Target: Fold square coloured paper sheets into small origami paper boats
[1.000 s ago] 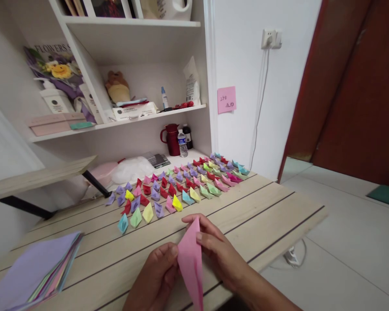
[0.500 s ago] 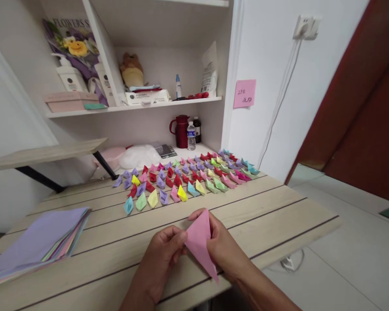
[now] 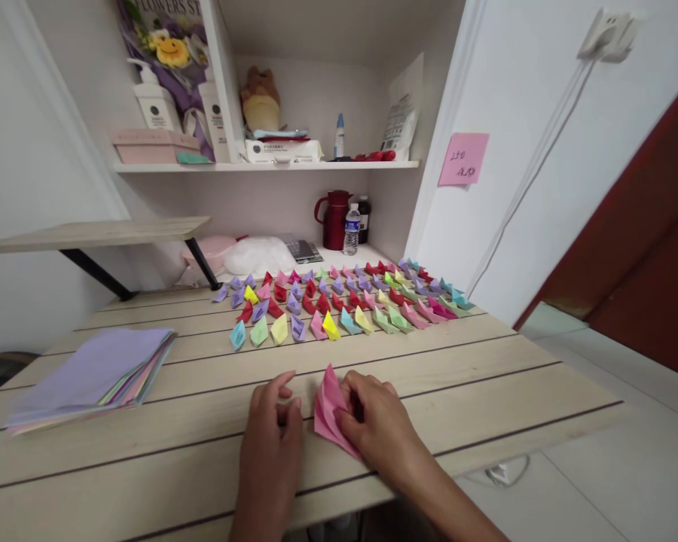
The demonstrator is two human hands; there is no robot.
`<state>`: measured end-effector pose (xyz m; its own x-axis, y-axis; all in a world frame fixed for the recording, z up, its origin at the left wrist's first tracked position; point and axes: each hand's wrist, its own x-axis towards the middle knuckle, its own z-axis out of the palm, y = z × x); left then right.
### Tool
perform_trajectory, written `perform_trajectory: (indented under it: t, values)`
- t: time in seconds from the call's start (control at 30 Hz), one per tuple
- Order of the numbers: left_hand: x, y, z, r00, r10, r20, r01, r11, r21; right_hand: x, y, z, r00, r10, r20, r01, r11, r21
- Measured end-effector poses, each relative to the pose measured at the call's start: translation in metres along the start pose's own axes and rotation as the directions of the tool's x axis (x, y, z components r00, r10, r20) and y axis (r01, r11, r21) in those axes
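Note:
A folded pink paper (image 3: 328, 412) lies against the wooden table (image 3: 486, 376) near its front edge. My right hand (image 3: 376, 427) presses on it with curled fingers, gripping its right side. Just left of the paper, my left hand (image 3: 271, 436) rests on the table with fingers bent, its fingertips close to the paper's left edge. Beyond the hands stand rows of several small folded paper boats (image 3: 339, 301) in many colours.
A stack of coloured paper sheets (image 3: 99, 373) lies at the left of the table. Behind are a shelf (image 3: 260, 165) with bottles and boxes, a red jug (image 3: 336, 220), a water bottle (image 3: 351, 229) and a raised wooden board (image 3: 90, 233). The table ends at the right above the floor.
The pink paper has come down from mid-air onto the table. My left hand has let go of it and now rests beside it. The view has tilted down and left.

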<state>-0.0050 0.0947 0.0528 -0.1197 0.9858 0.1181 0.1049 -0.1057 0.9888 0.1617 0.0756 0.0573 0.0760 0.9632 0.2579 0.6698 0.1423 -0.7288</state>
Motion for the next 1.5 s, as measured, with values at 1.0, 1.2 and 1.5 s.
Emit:
perform_trajectory:
  t: [1.0, 1.2, 1.5]
  values:
    - [-0.026, -0.008, 0.004, 0.807, 0.439, 0.396, -0.548, 0.305, 0.779, -0.021, 0.008, -0.009, 0.927, -0.375, 0.006, 0.366, 0.901, -0.234]
    - [-0.027, -0.018, -0.013, 0.67, 0.613, 0.419, -0.656, 0.225, 0.72, -0.037, 0.021, -0.023, 0.916, -0.392, 0.083, 0.4, 0.875, -0.273]
    - [-0.027, -0.018, -0.017, 0.544, 0.743, 0.389, -0.732, 0.193, 0.653, -0.042, 0.021, -0.023, 0.931, -0.357, 0.073, 0.365, 0.91, -0.198]
